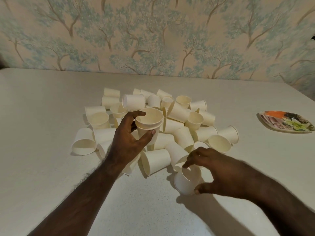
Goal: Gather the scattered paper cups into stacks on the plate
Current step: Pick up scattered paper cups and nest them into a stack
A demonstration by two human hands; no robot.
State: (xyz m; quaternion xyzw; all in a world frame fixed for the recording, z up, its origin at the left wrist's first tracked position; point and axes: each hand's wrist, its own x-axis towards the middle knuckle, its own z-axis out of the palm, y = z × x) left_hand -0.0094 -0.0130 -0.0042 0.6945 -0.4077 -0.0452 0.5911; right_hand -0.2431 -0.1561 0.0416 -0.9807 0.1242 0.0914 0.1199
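Head view: we take the heap of loose cups (172, 121) mid-counter (42, 116) as landmark. Above its near-left part our left hand (129, 142) grips a short nested stack (148, 124), two cups by the rims, upright, mouth up, thumb on the near side, fingers round the far side. At the heap's near-right edge our right hand (214, 169) pinches a single cup (187, 180) lying tipped, mouth toward the heap, base toward us, forefinger on the rim, thumb low on the wall. The plate (286, 122) sits well right of the heap, bare of cups, nearer the right hand. We judge the next move needs this cup turned upright and carried left into the stack.
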